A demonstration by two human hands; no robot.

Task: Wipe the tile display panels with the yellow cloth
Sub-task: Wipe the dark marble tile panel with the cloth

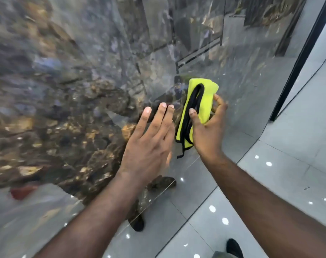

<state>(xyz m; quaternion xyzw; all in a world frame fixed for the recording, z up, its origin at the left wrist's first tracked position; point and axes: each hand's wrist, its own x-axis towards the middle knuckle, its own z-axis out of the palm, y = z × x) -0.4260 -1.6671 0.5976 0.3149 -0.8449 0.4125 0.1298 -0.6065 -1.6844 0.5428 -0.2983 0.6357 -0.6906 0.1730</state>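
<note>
A glossy tile display panel (65,94) with a brown, grey and blue stone pattern fills the left and centre of the head view. My right hand (207,127) grips a folded yellow cloth (201,101) with black edging, thumb on its front and fingers behind it, just in front of the panel. My left hand (151,140) is held up beside the cloth with straight fingers, its fingertips at or near the panel's surface; I cannot tell whether they touch it.
A further panel (195,34) stands behind, with a black frame edge (296,67) at the right. Shiny grey floor tiles (270,183) reflect ceiling lights. My shoe (233,247) shows at the bottom edge.
</note>
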